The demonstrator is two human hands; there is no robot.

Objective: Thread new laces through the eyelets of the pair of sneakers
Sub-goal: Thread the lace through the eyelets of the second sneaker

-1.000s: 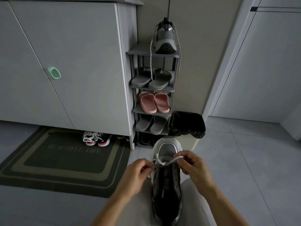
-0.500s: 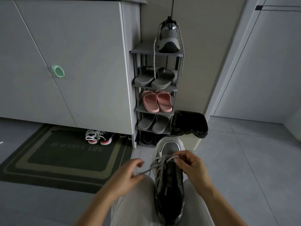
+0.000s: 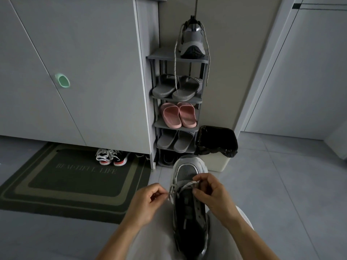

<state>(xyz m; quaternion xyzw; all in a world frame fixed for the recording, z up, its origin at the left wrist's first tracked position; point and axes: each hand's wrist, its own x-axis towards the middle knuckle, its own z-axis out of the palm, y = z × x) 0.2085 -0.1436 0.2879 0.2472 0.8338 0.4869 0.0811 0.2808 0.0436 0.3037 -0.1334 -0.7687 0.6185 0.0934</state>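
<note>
A grey and black sneaker point(image 3: 189, 207) lies on my lap, toe pointing away from me. A pale speckled lace point(image 3: 181, 188) crosses its lowest eyelets near the toe. My left hand point(image 3: 148, 201) pinches one end of the lace just left of the shoe. My right hand point(image 3: 212, 192) pinches the other end at the shoe's right edge. The second sneaker point(image 3: 192, 42) stands on top of the shoe rack, its loose lace point(image 3: 175, 68) hanging down over the shelves.
A narrow grey shoe rack point(image 3: 176, 109) holds grey and pink slippers. A bin with a black bag point(image 3: 216, 145) stands beside it. A white cabinet point(image 3: 75, 72) fills the left, with a dark doormat point(image 3: 75, 177) and a pair of black-and-red sneakers point(image 3: 112, 156) below.
My left hand has moved back in towards the shoe, shortening the stretch of lace it holds. The right hand stays at the right eyelets.
</note>
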